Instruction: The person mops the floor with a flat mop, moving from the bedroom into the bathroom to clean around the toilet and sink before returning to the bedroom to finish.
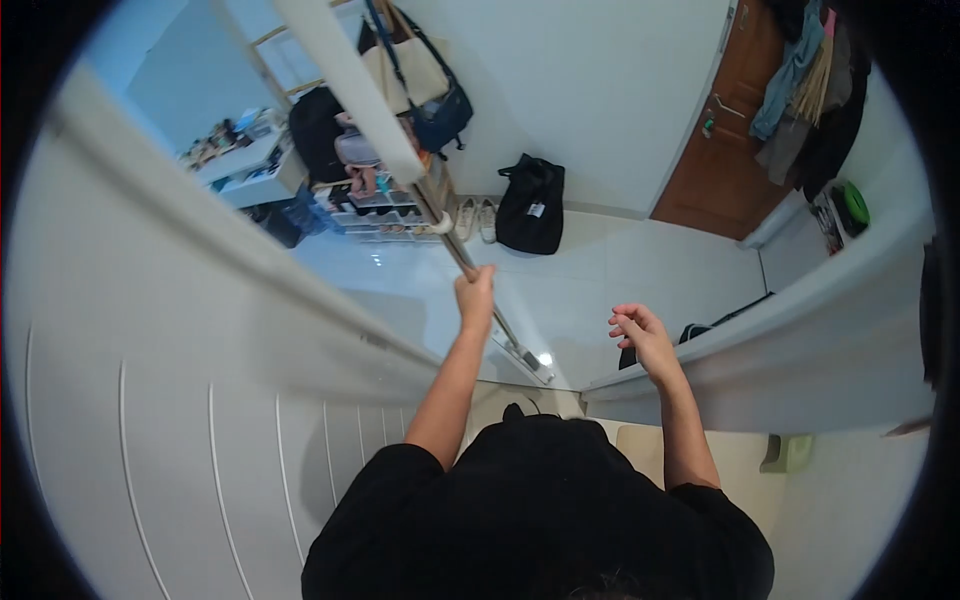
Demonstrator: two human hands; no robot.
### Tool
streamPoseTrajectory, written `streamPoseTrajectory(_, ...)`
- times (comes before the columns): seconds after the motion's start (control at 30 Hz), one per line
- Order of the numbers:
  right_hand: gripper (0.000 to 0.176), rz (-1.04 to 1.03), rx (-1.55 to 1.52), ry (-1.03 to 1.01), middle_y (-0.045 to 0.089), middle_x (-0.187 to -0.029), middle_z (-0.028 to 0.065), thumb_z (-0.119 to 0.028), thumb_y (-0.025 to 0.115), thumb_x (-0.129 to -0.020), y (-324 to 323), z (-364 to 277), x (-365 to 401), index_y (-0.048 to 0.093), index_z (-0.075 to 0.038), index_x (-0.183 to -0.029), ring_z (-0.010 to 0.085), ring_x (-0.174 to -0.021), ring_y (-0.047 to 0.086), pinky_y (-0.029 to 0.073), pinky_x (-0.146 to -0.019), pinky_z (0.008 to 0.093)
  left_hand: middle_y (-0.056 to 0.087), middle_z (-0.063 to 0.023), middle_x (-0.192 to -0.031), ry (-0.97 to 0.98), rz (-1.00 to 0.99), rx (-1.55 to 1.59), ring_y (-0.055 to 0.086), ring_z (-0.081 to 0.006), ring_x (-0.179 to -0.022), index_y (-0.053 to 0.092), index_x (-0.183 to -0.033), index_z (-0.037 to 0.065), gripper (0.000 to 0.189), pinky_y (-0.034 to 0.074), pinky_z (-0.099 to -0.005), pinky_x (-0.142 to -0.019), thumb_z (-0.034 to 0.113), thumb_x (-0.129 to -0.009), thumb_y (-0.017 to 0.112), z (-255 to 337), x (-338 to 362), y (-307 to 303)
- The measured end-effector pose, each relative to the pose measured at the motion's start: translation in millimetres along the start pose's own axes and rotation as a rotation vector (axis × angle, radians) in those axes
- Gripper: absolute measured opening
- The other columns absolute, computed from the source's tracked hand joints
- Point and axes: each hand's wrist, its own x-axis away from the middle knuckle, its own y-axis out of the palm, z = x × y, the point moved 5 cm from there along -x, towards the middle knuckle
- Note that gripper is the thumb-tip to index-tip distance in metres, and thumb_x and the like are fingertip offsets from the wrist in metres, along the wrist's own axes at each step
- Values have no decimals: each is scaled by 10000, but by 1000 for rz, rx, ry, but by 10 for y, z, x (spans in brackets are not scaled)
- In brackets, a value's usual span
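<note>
My left hand (pixel 476 292) is wrapped round the metal pole of a long mop-like tool (pixel 428 198), which has a white upper part and slants from the top left down to a flat head (pixel 536 362) on the floor. My right hand (pixel 643 335) is raised at the right, holding nothing, with its fingers curled but apart. It is near the edge of the doorway, not touching the pole.
A black bag (pixel 531 205) stands on the tiled floor by the wall, beside white shoes (pixel 487 220) and a shoe rack (pixel 385 222). Bags hang above the rack. A brown door (pixel 722 150) with hanging clothes (pixel 812 95) is at the right. A green stool (pixel 788 453) stands lower right.
</note>
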Motion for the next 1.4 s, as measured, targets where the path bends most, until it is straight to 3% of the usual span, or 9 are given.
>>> streamPoseTrajectory(0.1,303,103,206,65,615,-986,85,-231,557,-890,243,322,-901,560,-13,-1101,162,-852,602,467,-722,283,390,58,-502,-9,65,-28,320,-63,-415,421,-545,144,333,226,-252,-412,145,-804,630,-314,-1319,-300)
streamPoseTrajectory(0.27,330,270,288,114,612,-995,118,-234,555,-887,92,518,-1343,559,-1,-1121,187,-814,625,475,-722,298,360,49,-498,101,52,52,300,-70,-410,390,-559,142,330,225,-248,-407,103,-824,582,-7,-2219,-377)
streamPoseTrajectory(0.53,264,3,338,265,582,-900,40,-221,543,-885,284,549,-3671,566,-36,-1072,121,-772,574,447,-647,258,353,8,-542,200,274,79,351,-82,-485,359,-597,91,258,278,-243,-446,69,-822,484,649,-3360,-844)
streamPoseTrajectory(0.6,292,-83,372,80,599,-903,109,-225,559,-884,616,263,-4335,573,11,-1055,175,-701,600,477,-678,297,334,13,-545,216,385,62,328,-84,-488,375,-610,86,239,282,-245,-453,81,-830,467,836,-3625,-1084)
streamPoseTrajectory(0.77,282,-287,321,43,615,-859,74,-203,576,-877,1729,-530,-5512,568,16,-1054,144,-739,594,481,-720,286,333,12,-542,306,692,132,318,-86,-485,371,-605,80,242,283,-246,-458,81,-826,470,1275,-4036,-1648)
streamPoseTrajectory(0.97,261,-466,481,-21,636,-867,89,-203,583,-875,3100,-362,-6381,586,7,-1030,151,-744,606,483,-699,293,330,20,-536,347,931,219,316,-86,-478,369,-592,91,256,285,-250,-466,65,-808,504,1565,-4619,-2501)
streamPoseTrajectory(1.07,263,-533,695,-121,653,-843,125,-218,591,-868,3676,-107,-6430,603,3,-1010,196,-754,626,486,-700,315,330,25,-535,342,971,238,314,-84,-475,371,-590,100,263,284,-252,-465,55,-800,523,1623,-5022,-3028)
streamPoseTrajectory(1.13,259,-567,650,-29,656,-840,134,-216,599,-862,4056,48,-6420,608,2,-1002,216,-756,632,491,-703,326,342,23,-542,333,976,322,317,-80,-472,380,-598,104,261,281,-249,-465,55,-802,536,1687,-5245,-3415)
streamPoseTrajectory(1.4,258,-674,595,95,636,-892,108,-189,596,-872,5860,-518,-6840,594,12,-1033,170,-719,598,487,-669,298,340,32,-562,322,964,325,298,-66,-479,371,-615,103,281,260,-243,-459,54,-829,546,2149,-6439,-4686)
